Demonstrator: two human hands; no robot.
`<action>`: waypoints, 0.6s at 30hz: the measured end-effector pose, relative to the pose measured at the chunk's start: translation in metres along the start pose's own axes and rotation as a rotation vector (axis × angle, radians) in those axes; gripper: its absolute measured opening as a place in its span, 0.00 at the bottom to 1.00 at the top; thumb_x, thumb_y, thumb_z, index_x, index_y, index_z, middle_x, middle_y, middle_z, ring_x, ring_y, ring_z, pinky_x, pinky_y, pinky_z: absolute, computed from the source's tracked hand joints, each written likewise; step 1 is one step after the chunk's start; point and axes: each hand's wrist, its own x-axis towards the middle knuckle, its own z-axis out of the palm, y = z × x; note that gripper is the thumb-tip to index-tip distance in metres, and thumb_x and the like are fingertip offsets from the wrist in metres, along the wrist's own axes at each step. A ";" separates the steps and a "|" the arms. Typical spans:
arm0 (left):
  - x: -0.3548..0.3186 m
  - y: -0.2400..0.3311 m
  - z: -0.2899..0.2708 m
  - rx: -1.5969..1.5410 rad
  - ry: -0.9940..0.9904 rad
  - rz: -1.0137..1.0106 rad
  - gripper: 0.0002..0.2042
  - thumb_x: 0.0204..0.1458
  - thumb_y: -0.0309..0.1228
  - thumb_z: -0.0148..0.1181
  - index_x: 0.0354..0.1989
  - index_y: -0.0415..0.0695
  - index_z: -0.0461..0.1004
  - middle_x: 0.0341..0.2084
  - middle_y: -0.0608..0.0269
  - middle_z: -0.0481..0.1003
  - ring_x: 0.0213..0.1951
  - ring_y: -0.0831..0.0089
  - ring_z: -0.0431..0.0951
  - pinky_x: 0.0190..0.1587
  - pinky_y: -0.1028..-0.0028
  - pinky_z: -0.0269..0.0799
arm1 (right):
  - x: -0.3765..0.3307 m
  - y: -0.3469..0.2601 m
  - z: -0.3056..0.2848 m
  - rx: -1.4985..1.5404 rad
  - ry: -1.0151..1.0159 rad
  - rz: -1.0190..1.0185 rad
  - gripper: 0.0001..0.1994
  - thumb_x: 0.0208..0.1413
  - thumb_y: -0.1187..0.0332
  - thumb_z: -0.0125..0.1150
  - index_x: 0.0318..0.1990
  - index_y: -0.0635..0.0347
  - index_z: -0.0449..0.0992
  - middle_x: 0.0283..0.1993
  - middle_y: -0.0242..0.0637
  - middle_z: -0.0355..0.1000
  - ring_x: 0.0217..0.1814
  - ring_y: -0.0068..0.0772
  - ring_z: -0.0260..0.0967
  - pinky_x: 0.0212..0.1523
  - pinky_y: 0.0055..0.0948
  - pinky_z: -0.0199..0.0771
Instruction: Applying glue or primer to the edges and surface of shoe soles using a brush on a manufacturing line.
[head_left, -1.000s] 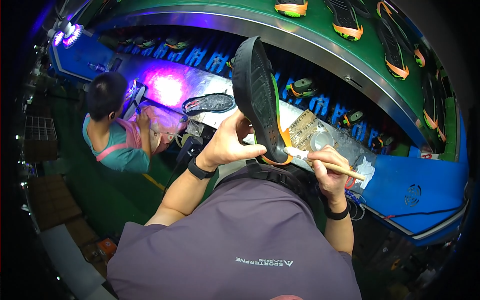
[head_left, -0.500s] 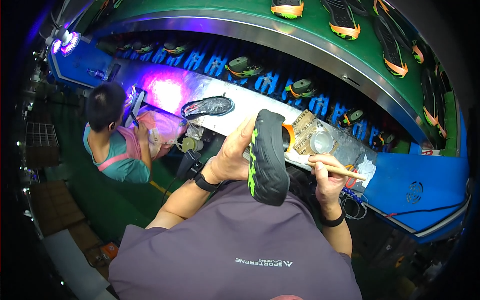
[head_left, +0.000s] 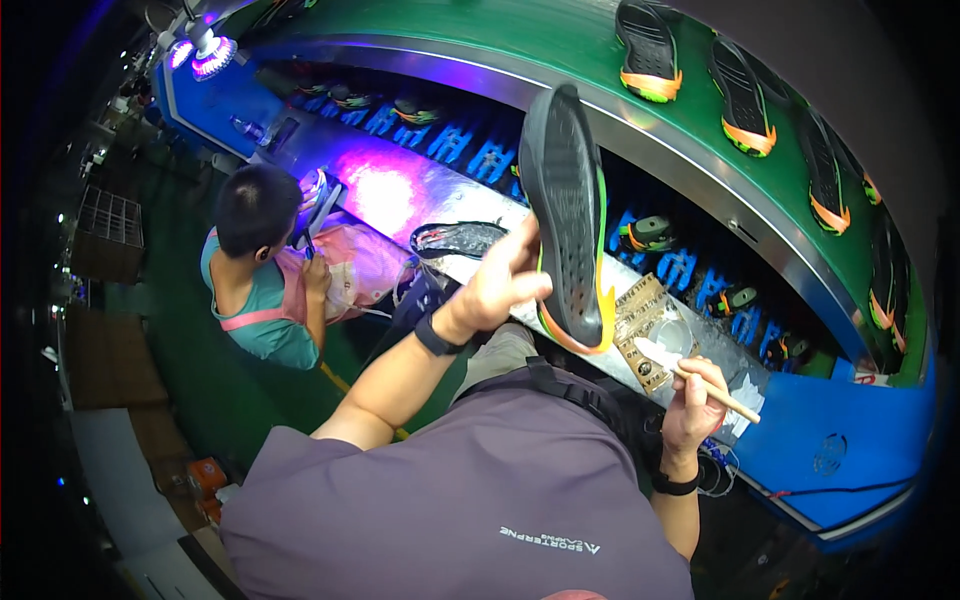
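In front of me my left hand (head_left: pixel 500 285) grips a black shoe sole (head_left: pixel 570 220) by its edge, thumb out and some fingers hidden behind it. The sole stands nearly upright, its perforated inner face toward me and its orange-and-green heel low. My right hand (head_left: pixel 692 405) pinches the wooden handle of a brush (head_left: pixel 735 402). The brush's white bristles point left, by a clear cup (head_left: pixel 680 338) on a piece of brown cardboard (head_left: pixel 640 312). Whether the bristles touch the cup I cannot tell.
Another dark sole (head_left: pixel 455 239) lies on the metal ledge (head_left: pixel 490 207). Beyond, shoe parts ride on blue holders; several soles (head_left: pixel 741 97) lie on the green belt (head_left: pixel 560 40). A co-worker (head_left: pixel 262 265) sits at left near purple lamps (head_left: pixel 212 58). A white crumpled tissue (head_left: pixel 745 395) lies at right.
The sole has been turned from its black-and-green outer side to its inner face and raised away from me. The brush has moved right and toward me, beside the cup.
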 end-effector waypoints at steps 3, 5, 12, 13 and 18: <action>0.060 0.023 -0.028 -0.096 0.058 0.100 0.40 0.52 0.38 0.58 0.72 0.31 0.53 0.63 0.49 0.68 0.61 0.63 0.73 0.65 0.64 0.67 | 0.003 0.004 0.001 0.002 0.039 0.015 0.09 0.62 0.72 0.56 0.43 0.69 0.77 0.35 0.34 0.69 0.33 0.21 0.63 0.39 0.21 0.62; 0.114 0.049 -0.053 -0.131 -0.037 0.234 0.31 0.61 0.37 0.45 0.69 0.29 0.56 0.59 0.44 0.71 0.59 0.58 0.75 0.64 0.61 0.69 | 0.005 0.007 0.002 0.004 0.066 0.035 0.09 0.61 0.72 0.58 0.43 0.69 0.78 0.34 0.35 0.70 0.33 0.21 0.65 0.38 0.21 0.64; 0.279 0.039 -0.237 0.346 0.692 0.207 0.19 0.55 0.26 0.57 0.54 0.29 0.71 0.42 0.47 0.80 0.39 0.59 0.82 0.42 0.60 0.80 | 0.015 0.020 0.003 -0.104 0.094 0.088 0.08 0.63 0.72 0.56 0.44 0.67 0.79 0.41 0.37 0.73 0.36 0.23 0.69 0.41 0.23 0.69; 0.291 0.038 -0.250 1.127 0.692 0.261 0.16 0.56 0.29 0.59 0.52 0.35 0.77 0.39 0.49 0.81 0.36 0.61 0.83 0.41 0.62 0.81 | 0.015 0.021 0.002 -0.120 0.134 0.082 0.08 0.63 0.72 0.56 0.44 0.67 0.79 0.41 0.37 0.73 0.36 0.23 0.69 0.41 0.23 0.69; 0.324 0.049 -0.281 1.248 0.575 0.279 0.16 0.57 0.31 0.59 0.51 0.36 0.77 0.39 0.48 0.81 0.37 0.59 0.83 0.42 0.62 0.80 | 0.019 0.019 0.002 -0.207 0.202 0.178 0.08 0.64 0.70 0.58 0.44 0.65 0.80 0.37 0.32 0.74 0.36 0.19 0.68 0.40 0.20 0.67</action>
